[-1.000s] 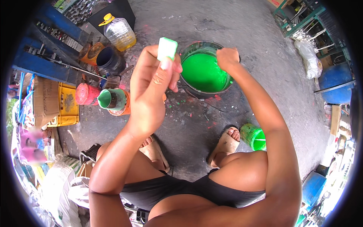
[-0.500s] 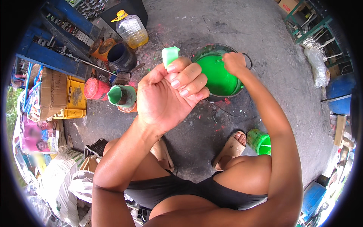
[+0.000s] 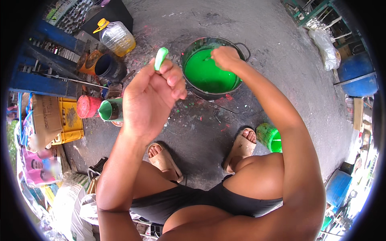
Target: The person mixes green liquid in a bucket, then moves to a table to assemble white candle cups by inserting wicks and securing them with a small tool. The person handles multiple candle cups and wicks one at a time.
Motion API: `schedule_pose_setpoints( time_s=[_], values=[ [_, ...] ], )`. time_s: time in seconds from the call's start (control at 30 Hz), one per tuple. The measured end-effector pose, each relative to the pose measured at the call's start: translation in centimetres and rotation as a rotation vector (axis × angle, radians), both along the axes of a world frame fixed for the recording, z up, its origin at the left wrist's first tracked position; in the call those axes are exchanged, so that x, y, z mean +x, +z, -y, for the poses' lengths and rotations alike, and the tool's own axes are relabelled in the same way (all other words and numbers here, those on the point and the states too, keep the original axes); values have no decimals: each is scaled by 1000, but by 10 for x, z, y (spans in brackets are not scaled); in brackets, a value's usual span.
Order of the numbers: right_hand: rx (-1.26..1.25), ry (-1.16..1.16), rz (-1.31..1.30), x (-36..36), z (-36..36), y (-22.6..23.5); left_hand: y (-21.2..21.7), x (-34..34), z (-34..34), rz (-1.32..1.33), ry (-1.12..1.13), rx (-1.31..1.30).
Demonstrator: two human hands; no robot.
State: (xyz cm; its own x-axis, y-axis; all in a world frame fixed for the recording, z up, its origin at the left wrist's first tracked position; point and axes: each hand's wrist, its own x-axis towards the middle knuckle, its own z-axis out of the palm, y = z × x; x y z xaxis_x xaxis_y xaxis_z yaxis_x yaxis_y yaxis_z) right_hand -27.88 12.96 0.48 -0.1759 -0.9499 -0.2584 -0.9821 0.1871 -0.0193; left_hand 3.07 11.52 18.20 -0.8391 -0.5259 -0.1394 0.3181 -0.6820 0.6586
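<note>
My left hand (image 3: 145, 98) is raised palm up, pinching a small glossy green-and-white piece (image 3: 161, 58) between thumb and fingers; its exact kind is unclear. A dark round pot (image 3: 209, 96) stands on the ground ahead, holding bright green liquid (image 3: 209, 76). Over the far right part of that pot is my right hand (image 3: 226, 59), fingers curled closed and pointing down toward the liquid. Whatever those fingers grip is hidden behind the hand. The pot's loop handle (image 3: 248, 49) sticks out just beyond my right hand.
Left of the pot stand a green pitcher (image 3: 106, 110), a red bucket (image 3: 87, 106), a dark bucket (image 3: 110, 68) and a clear jug (image 3: 117, 39) of yellow liquid. A green-stained bucket (image 3: 265, 134) sits beside my right foot. A yellow crate (image 3: 71, 120) is at the left.
The view has shifted, and the scene sits further left. My left hand has turned, so the green piece now shows edge-on. The right hand stays over the pot, with its fingers still closed.
</note>
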Motion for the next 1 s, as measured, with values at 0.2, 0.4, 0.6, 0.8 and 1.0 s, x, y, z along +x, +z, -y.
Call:
schedule_pose_setpoints(
  time_s=[0.2,0.4,0.6,0.8,1.0],
  values=[
    [420,83,-59,7,-3,21,-15,1,33,532,251,-899],
    [-71,87,-44,1,-7,7,-37,-8,71,725,125,-1060],
    [25,84,251,5,-22,16,-70,-43,83,918,-76,-1437],
    [-223,65,-137,-16,-37,57,-108,-108,89,962,-165,-2067],
    [-339,-47,-131,-40,-73,108,-168,-165,87,972,-559,-2211]
  ],
)
